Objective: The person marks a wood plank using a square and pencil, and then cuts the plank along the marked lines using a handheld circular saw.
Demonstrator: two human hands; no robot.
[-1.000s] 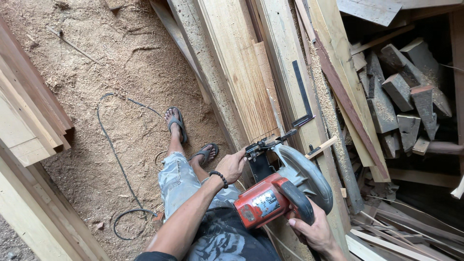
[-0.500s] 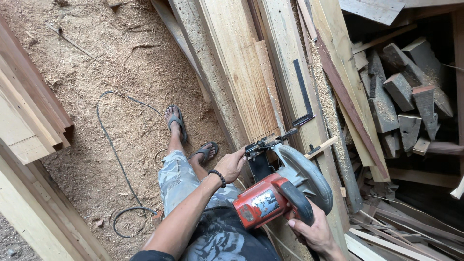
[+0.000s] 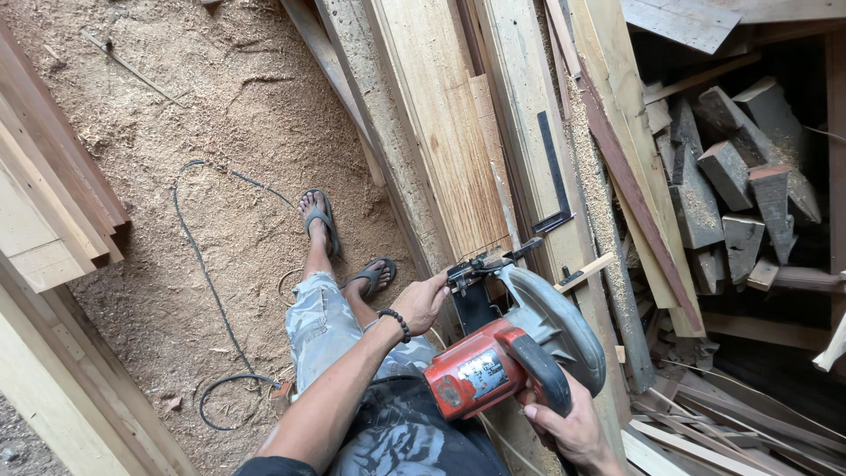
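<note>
On the plank stack, your right hand (image 3: 573, 423) had its fingers clenched round the black rear handle of the red circular saw (image 3: 502, 353), while your left hand (image 3: 423, 300) gripped the front of its base plate. The saw sat on a long pale plank (image 3: 441, 132), beside a black metal square (image 3: 553, 176). It looked heavy and rigid, best held by both handles, well off the blade guard. A black cable (image 3: 198, 264) trailed over the sawdust-covered floor (image 3: 220, 97).
</note>
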